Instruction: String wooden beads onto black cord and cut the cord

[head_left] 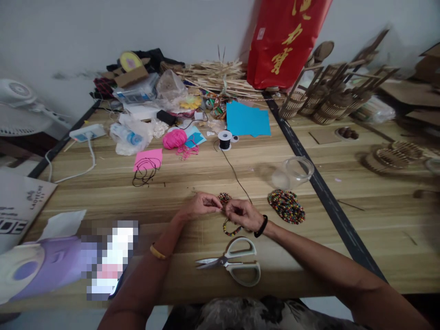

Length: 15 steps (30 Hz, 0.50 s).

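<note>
Just beyond the scissors [222, 261], a beaded strand [232, 234] should handle light, limp and slippery, best held by its cord; it lies close to the fingertips, on the body side, with left hand [202, 205] and right hand [244, 215] both pinching something thin, probably that cord

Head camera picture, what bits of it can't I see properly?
All in the head view:
- What the left hand and right hand pinch: tiny, covered by fingertips.
- The bright screen: hidden by pixel blocks.
- The white fan: cut off by the left edge.
- The red sheet's upper part: cut off by the top edge.
</note>
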{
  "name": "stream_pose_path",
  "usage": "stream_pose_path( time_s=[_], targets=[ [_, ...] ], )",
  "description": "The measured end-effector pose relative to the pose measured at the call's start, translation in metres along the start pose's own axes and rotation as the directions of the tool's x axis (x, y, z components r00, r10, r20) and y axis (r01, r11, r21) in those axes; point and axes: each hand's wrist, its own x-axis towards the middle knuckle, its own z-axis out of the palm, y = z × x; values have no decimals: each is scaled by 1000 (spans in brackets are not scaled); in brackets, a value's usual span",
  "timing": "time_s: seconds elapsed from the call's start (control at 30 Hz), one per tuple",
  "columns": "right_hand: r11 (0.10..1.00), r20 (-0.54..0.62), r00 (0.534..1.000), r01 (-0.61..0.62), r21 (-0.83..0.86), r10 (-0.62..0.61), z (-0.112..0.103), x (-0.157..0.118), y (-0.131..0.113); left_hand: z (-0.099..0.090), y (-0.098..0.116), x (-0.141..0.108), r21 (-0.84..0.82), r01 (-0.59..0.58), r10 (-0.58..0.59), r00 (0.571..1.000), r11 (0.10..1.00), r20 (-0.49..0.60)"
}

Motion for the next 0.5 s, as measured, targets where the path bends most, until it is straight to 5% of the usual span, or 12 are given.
stream_pose_path(
  time_s=[0.5],
  targets=[
    [999, 17, 999, 37, -33, -37, -1, 1, -1, 2, 5, -1, -16, 14, -14, 1000, 1000, 10]
  ],
)
